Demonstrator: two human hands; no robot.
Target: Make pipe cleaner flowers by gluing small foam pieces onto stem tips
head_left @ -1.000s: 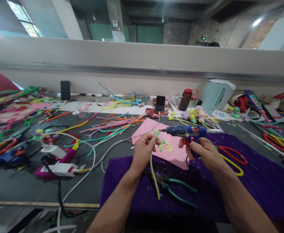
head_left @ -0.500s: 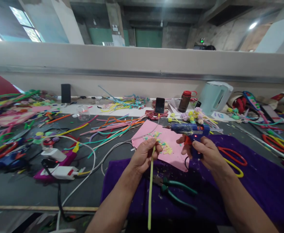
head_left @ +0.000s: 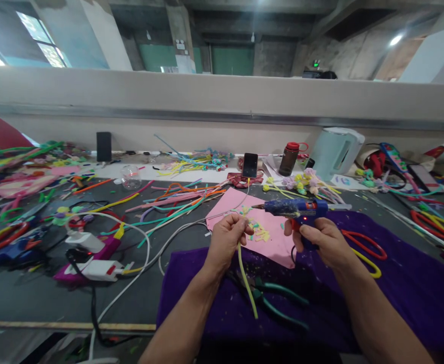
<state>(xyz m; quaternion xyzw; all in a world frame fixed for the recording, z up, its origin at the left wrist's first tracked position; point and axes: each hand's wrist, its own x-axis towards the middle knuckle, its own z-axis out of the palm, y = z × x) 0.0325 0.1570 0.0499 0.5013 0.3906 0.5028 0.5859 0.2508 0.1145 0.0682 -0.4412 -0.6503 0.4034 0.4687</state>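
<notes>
Swung rightward, yellow-green stem (head_left: 246,283) in left hand (head_left: 226,240); bottle (head_left: 288,157) capped.

I see green-handled pliers (head_left: 278,298) on purple cloth (head_left: 396,283); red-yellow scissors (head_left: 363,250) right; phone (head_left: 249,165), red-capped bottle (head_left: 289,157), pale kettle (head_left: 335,150) along far tabletop (head_left: 28,288) edge; white chargers (head_left: 89,253) left.

Daylight enters through the windows (head_left: 36,38) at 10 o'clock, with a ceiling lamp (head_left: 395,39) glaring at 2 o'clock. Edges bow with wide-angle distortion; focus stays sharp centrally.
</notes>
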